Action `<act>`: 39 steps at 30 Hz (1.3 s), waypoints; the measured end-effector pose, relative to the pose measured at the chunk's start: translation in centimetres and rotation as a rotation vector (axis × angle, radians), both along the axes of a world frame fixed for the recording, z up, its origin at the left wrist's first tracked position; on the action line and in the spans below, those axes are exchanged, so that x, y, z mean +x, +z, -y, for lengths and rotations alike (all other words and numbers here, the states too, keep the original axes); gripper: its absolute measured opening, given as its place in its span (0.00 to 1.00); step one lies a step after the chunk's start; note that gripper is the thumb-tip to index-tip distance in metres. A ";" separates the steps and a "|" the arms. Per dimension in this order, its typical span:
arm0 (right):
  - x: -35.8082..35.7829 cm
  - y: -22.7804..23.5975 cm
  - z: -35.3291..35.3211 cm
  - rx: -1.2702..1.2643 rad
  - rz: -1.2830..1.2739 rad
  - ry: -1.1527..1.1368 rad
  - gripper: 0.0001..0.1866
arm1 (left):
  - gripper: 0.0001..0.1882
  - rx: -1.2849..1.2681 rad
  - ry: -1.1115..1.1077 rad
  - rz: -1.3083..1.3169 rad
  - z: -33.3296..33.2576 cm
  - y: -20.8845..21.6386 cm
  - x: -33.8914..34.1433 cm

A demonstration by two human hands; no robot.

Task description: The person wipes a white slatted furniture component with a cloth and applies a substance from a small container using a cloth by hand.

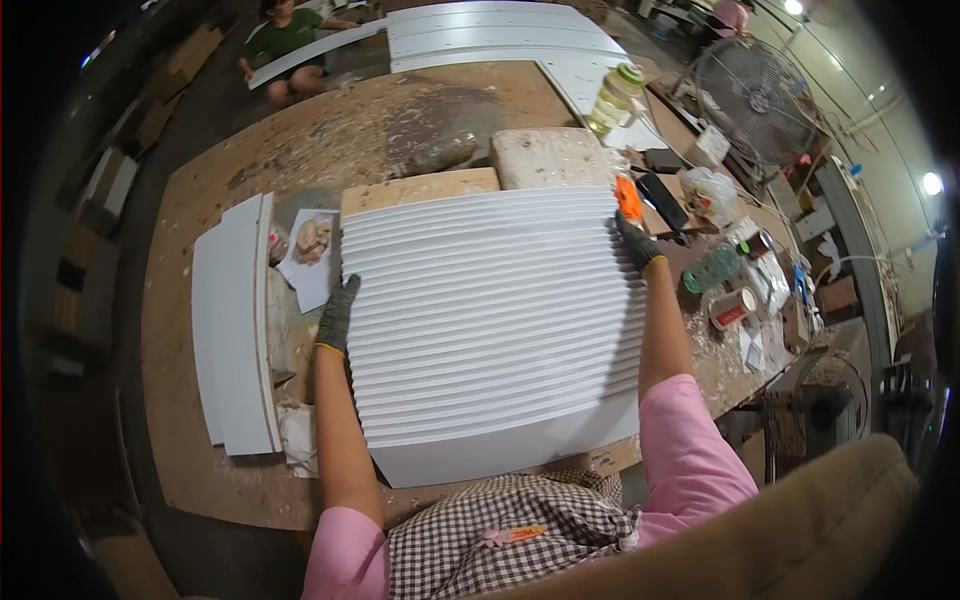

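A large white panel with ribs running across it [490, 330] lies in front of me, its near strip smooth. My left hand [338, 315], in a dark grey glove, holds the panel's left edge. On the opposite edge, near the far right corner, my right hand [637, 243] grips it in a matching glove. The fingertips of both hands are partly hidden at the edges. Just beyond my right hand is a bright orange object [627, 198] whose kind I cannot make out. Beneath the panel's far side show a wooden block [420, 190] and a pale wrapped block [550, 160].
Stacked smooth white boards [232, 330] stand on the worktable [300, 140] at left. On the right are a phone [662, 200], a green bottle [712, 268], a cup [732, 308] and a yellowish jug [615, 100]. A large fan [755, 100] stands beyond. Another person [285, 45] handles a white strip.
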State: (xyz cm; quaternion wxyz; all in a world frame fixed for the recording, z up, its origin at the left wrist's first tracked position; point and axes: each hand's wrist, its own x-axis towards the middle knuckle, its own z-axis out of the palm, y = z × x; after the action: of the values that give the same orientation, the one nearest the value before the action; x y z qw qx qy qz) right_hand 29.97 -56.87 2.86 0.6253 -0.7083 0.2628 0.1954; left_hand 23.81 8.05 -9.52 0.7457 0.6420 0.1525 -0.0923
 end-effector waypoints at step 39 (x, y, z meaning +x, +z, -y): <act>-13.4 0.4 9.2 -0.033 0.447 -0.072 0.28 | 0.29 0.678 -0.289 -0.332 -0.3 16.7 -9.9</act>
State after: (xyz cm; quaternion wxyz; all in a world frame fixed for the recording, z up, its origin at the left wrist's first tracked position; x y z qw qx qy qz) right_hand 16.59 -66.12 3.23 0.6629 -0.7343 0.1460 0.0067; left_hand 13.94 8.31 7.20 0.4364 0.8427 0.2005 -0.2432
